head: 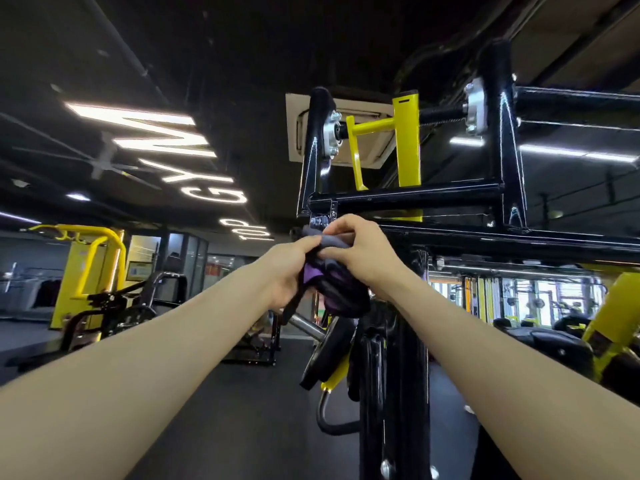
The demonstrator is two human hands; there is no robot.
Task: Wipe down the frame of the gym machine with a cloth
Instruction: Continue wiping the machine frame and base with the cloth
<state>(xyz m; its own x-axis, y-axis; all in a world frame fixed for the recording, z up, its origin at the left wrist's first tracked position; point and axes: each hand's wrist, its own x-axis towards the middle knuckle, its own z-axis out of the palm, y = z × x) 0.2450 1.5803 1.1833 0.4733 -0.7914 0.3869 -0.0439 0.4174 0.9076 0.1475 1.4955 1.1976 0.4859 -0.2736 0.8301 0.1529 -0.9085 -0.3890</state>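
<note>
A black gym machine frame (408, 195) with yellow parts rises in front of me, its crossbars above my hands. Both arms reach up to it. My left hand (289, 268) pinches a dark grey and purple cloth (332, 289) from the left. My right hand (360, 251) grips the same cloth from the right, fingers curled over its top. The bunched cloth hangs just below the bolted corner of the frame (317, 221), partly hiding the black upright (394, 375) behind it.
A yellow lever arm (407, 140) hangs inside the top of the frame. Weight plates (329, 355) sit on a peg below the cloth. Another yellow and black machine (93, 278) stands at the left on the dark floor. More equipment fills the right side.
</note>
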